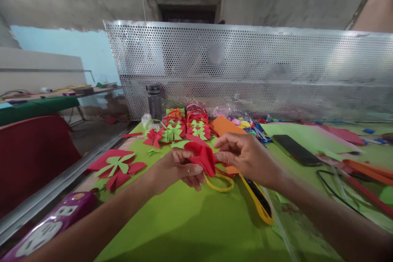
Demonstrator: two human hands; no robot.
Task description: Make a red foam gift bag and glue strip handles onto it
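My left hand (178, 168) pinches a folded red paper piece (202, 156) above the green table cover (190, 221). My right hand (245, 156) touches the same red piece from the right with its fingertips. Just below the hands lies a yellow loop (220, 184), and a yellow-handled cutter (258, 199) lies under my right wrist. Several finished red and green paper bows (181, 130) sit in a group behind the hands.
A perforated metal screen (245, 69) stands along the table's back. A black phone (296, 150) lies to the right, with orange strips (368, 170) and a black cable (331, 188) beyond. Red and green cut-outs (116, 168) lie left. A purple power strip (52, 225) sits bottom left. A bottle (154, 101) stands by the screen.
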